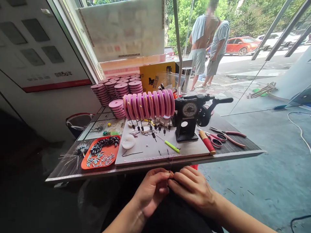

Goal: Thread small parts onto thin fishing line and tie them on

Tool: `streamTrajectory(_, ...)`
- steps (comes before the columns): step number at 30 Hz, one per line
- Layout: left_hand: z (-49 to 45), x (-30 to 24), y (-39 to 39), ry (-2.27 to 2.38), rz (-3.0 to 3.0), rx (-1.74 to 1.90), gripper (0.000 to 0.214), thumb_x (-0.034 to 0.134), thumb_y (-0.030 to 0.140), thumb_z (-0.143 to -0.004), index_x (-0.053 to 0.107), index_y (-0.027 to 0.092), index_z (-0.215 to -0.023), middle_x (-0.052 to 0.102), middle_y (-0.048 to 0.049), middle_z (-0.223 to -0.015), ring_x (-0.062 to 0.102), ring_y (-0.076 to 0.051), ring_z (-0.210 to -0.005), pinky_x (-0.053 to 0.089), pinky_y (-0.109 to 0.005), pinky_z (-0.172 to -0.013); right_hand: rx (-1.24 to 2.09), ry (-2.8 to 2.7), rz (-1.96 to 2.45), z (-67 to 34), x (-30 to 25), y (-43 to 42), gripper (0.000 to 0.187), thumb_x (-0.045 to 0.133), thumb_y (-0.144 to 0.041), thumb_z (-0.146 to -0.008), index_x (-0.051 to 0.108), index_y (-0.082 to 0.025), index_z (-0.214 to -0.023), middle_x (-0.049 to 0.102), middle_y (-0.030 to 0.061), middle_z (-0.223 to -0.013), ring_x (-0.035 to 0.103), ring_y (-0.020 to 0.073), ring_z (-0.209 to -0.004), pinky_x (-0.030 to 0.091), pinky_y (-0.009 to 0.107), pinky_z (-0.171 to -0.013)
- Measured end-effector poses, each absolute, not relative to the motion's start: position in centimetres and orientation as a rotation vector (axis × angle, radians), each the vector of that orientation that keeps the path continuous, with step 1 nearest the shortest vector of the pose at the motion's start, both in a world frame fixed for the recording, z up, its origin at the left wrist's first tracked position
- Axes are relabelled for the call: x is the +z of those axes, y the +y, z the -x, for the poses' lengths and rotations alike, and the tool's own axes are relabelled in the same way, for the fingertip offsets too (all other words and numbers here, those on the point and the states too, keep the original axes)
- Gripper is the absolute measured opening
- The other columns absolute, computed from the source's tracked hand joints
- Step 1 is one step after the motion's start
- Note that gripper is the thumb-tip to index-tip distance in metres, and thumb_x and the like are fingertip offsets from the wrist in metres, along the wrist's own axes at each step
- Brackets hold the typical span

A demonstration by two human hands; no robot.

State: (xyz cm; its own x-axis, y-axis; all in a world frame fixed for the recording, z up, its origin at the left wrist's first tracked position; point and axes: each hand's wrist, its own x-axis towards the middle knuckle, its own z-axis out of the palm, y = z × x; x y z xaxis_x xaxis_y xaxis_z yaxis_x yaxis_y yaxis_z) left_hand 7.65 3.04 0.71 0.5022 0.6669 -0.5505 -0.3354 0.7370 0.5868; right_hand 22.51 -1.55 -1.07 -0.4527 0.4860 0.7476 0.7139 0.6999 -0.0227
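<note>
While the left hand and right hand met, fingers pinching the thin line just off the near edge of the desk, steady fingertips and light, even tension seemed best against slips.

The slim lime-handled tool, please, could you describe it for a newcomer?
On the dark table is a pale flat board bearing a black cranked machine. Left of the machine's base lies the slim lime-handled tool, bright against the small dark pieces nearby.
</note>
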Motion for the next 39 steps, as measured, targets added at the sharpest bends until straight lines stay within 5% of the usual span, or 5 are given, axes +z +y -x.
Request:
streamTrajectory(9,-7.5,1.4,2.9,0.992,-1.004,0.699,0.008,0.067,0.018,-0.061,0.062,0.013,-0.057,0.055,0.0016,-0.060,0.038,-0.005,-0.046,0.030,-0.019,-0.045,0.693,-1.587,1.208,-21.1,-2.8,-3.1,0.018,0.049,-0.019,-0.087,0.054,-0.018,-0.070,0.056,0.0011,-0.069,0.055,0.0125,-0.060,0.044,0.020,-0.056)
streamTrajectory(19,-5.8,-0.3,2.9,1.091,-2.537,1.371,0.018,0.047,0.005,-0.078,0.061,0.015,-0.073,0.056,-0.0046,-0.070,0.056,-0.015,-0.062,0.045,-0.024,-0.059,0.872,-1.767,1.267,-19.1,6.8,2.4,0.014,0.054,-0.009,-0.078,0.058,-0.015,-0.066,0.056,-0.0028,-0.059,0.050,0.0100,-0.057,0.037,0.019,-0.056)
streamTrajectory(27,-4.6,0.6,3.4,0.983,-2.370,1.131,0.020,0.052,0.007,-0.076,0.068,0.020,-0.075,0.067,-0.0099,-0.082,0.060,-0.021,-0.077,0.044,-0.030,-0.073,1.162,-1.967,1.262,-18.0,7.9,6.9,0.011,0.055,-0.007,-0.073,0.060,-0.013,-0.065,0.059,-0.0019,-0.058,0.051,0.0101,-0.052,0.038,0.018,-0.046)
streamTrajectory(33,-5.4,1.7,4.4,0.931,-0.927,0.726,0.008,0.065,0.014,-0.062,0.061,0.015,-0.055,0.059,-0.0013,-0.060,0.035,-0.005,-0.044,0.024,-0.017,-0.040,0.004,-2.208,1.060,-21.0,5.5,1.6,0.021,0.040,-0.011,-0.089,0.060,-0.013,-0.084,0.061,0.0046,-0.072,0.052,0.0135,-0.057,0.037,0.025,-0.054)
streamTrajectory(39,-6.0,1.8,5.0,0.899,-0.737,0.596,0.010,0.066,0.018,-0.053,0.056,0.014,-0.054,0.039,0.0069,-0.050,0.026,-0.001,-0.038,0.013,-0.014,-0.036,-0.624,-2.389,0.840,-21.3,2.0,0.3,0.025,0.042,-0.003,-0.086,0.062,-0.012,-0.075,0.058,0.0022,-0.061,0.045,0.0148,-0.052,0.033,0.030,-0.053)
